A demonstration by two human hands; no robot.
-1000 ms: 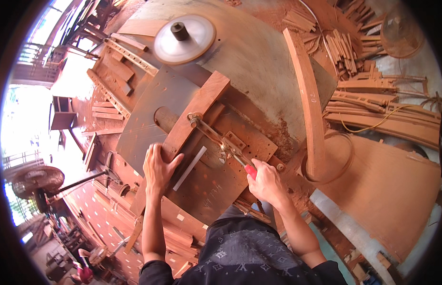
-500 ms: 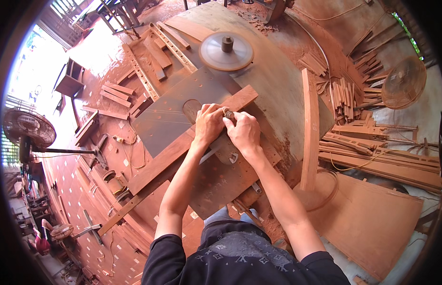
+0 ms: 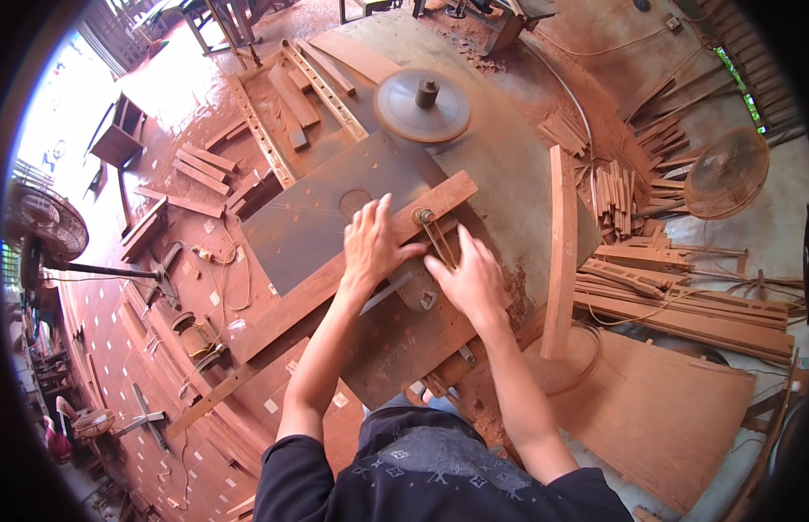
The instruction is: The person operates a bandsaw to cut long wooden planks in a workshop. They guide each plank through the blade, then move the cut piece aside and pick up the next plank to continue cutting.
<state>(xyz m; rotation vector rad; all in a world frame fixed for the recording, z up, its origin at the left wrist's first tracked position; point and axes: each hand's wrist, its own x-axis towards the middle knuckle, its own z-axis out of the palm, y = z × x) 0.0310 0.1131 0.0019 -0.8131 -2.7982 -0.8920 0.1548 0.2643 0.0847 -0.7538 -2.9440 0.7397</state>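
Observation:
My left hand point(image 3: 371, 248) lies over the long wooden bar point(image 3: 291, 309), its fingers stretched out and nothing in them. At the bar's far right end sits a round metal nut on a bolt point(image 3: 422, 215). From it a slim, two-pronged metal handle point(image 3: 437, 239) slants toward me. My right hand point(image 3: 472, 277) is beside that handle, thumb on one side and fingers on the other, spread apart. Whether they touch its lower end is hard to tell. Beneath lies the dark metal plate point(image 3: 291, 235) of the saw table. Beyond it, a blurred circular saw blade point(image 3: 422, 117) surrounds a spindle.
An upright wooden plank point(image 3: 561, 252) stands to the right, near stacked timber point(image 3: 683, 304) and a brown sheet point(image 3: 657, 409). Loose offcuts point(image 3: 204, 170) and a cable point(image 3: 226, 270) lie on the dusty floor at left. Fans stand left point(image 3: 47, 222) and right point(image 3: 726, 174).
Both hands have come off the nut and moved apart; the left has opened and the right has drawn back toward me. The slanting metal handle now shows between them.

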